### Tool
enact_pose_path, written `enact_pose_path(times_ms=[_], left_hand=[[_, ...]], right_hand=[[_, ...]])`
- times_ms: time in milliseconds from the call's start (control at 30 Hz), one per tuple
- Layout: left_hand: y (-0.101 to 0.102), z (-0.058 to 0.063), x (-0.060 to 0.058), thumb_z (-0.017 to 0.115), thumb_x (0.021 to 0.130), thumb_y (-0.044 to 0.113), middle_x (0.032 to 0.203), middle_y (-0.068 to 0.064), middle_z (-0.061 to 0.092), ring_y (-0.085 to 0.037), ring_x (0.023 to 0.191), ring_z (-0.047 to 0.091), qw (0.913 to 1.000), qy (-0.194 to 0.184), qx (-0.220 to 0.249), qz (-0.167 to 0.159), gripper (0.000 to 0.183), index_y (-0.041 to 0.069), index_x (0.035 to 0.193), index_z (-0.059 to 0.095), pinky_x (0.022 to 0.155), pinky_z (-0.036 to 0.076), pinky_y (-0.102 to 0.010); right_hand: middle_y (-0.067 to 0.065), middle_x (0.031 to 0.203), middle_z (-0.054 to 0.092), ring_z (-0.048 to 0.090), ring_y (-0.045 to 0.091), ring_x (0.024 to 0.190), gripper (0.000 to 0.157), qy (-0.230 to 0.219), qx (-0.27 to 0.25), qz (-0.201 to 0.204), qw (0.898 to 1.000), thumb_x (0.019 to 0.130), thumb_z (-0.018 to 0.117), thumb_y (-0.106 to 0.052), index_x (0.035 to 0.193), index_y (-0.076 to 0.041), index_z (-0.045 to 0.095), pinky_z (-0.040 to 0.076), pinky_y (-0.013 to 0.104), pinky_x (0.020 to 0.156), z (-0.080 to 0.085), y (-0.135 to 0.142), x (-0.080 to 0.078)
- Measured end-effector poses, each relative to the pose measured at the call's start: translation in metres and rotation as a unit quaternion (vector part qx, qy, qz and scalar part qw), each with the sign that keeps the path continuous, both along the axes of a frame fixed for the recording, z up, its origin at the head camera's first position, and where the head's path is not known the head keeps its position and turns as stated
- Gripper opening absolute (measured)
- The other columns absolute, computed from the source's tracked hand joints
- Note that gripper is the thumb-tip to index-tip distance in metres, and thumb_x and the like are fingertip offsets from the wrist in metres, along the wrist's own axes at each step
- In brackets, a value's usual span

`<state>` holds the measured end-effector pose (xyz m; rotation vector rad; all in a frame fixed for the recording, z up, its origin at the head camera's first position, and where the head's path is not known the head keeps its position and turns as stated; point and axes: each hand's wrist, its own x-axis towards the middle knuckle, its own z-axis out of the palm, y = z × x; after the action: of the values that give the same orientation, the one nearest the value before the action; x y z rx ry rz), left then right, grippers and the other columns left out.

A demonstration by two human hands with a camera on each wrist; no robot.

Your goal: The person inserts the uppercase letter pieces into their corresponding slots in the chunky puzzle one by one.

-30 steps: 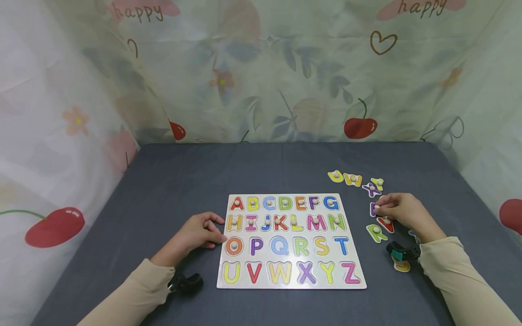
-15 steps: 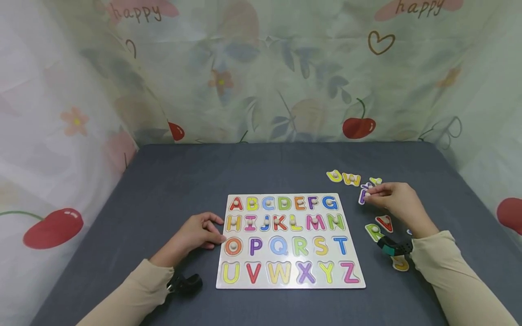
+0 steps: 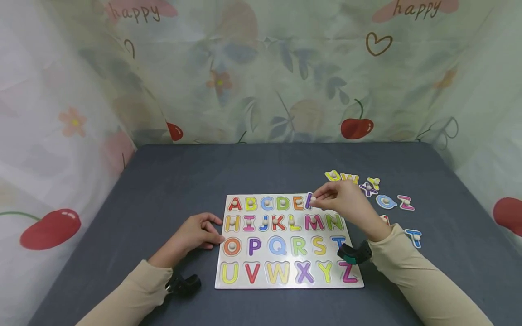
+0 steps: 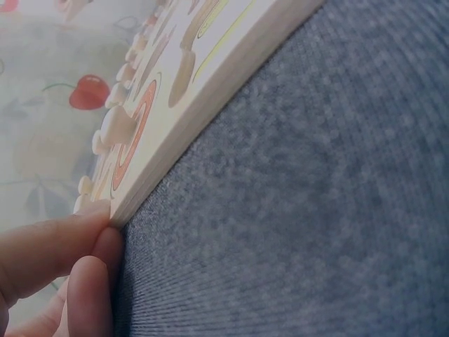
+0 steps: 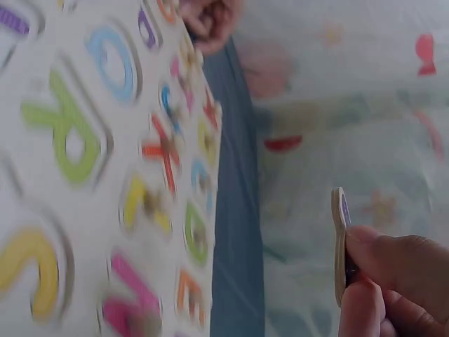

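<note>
Letter piece [image 3: 308,200] in purple is pinched in the grip of the right hand [image 3: 344,199], over the upper right of the white board [image 3: 242,276], just right of the orange E [image 3: 299,203]. Much of its face is covered, so I cannot tell which letter it is; at the lower right of the right wrist view it shows edge-on, apart from the board. At centre left of the head view, the left hand [image 3: 202,230] touches the board's left edge beside the orange O [image 3: 231,246]; whether its grip clasps that edge or merely rests against it, I cannot tell. The board lies flat on the dark grey surface [image 3: 183,172], lower centre of the frame. Right of centre lie loose pieces: yellow U [image 3: 332,175], partly hidden W [image 3: 350,178], yellow Y [image 3: 373,183] beside purple X [image 3: 369,189], blue Q [image 3: 385,201] and pink Z [image 3: 405,203]. Lower down, blue T [image 3: 414,238] rests just beside the right sleeve [image 3: 416,267]. Pale printed cloth [image 3: 261,68] fills the upper part of the frame
</note>
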<state>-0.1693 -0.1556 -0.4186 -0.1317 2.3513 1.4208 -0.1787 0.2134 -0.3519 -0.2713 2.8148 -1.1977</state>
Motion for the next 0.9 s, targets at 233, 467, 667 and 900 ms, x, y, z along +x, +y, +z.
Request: enact_pose_path(times_ms=[233,467,667,900], left_hand=[[-0.001,0.0,0.002,0.084,0.073,0.008,0.073,-0.004,0.062,-0.013,0.06,0.057,1.0,-0.004,-0.002,0.001,0.048,0.002,0.113,0.059,0.054,0.052,-0.027],[-0.001,-0.002,0.002,0.084,0.073,0.007,0.072,-0.004,0.061,-0.013,0.059,0.056,1.0,-0.002,-0.005,0.002,0.048,0.002,0.113,0.058,0.053,0.052,-0.027],[-0.001,-0.002,0.0,0.084,0.073,0.008,0.073,-0.004,0.062,-0.013,0.06,0.058,1.0,-0.003,-0.003,0.002,0.048,0.002,0.113,0.059,0.054,0.052,-0.027],[0.0,-0.002,-0.001,0.084,0.073,0.008,0.073,-0.005,0.063,-0.013,0.06,0.058,1.0,0.002,-0.005,-0.001,0.047,0.002,0.113,0.059,0.054,0.052,-0.028]], right_hand=[[-0.002,0.073,0.067,0.06,0.012,0.065,0.014,-0.027,-0.027,0.057,0.998,0.078,0.082,-0.019,0.084,-0.011,0.073,0.048,0.024,0.059,-0.011,-0.053,0.008],[-0.007,0.068,0.065,0.06,0.007,0.063,0.01,-0.04,-0.025,0.117,0.992,0.077,0.081,-0.017,0.079,-0.014,0.072,0.047,0.022,0.06,-0.028,-0.095,0.013],[-0.006,0.068,0.066,0.061,0.005,0.063,0.011,-0.065,-0.043,0.147,0.986,0.077,0.082,-0.014,0.077,-0.012,0.071,0.05,0.02,0.061,-0.039,-0.114,0.017],[-0.005,0.065,0.065,0.058,0.005,0.06,0.012,-0.079,-0.048,0.15,0.984,0.075,0.083,-0.012,0.074,-0.011,0.071,0.047,0.02,0.058,-0.048,-0.121,0.019]])
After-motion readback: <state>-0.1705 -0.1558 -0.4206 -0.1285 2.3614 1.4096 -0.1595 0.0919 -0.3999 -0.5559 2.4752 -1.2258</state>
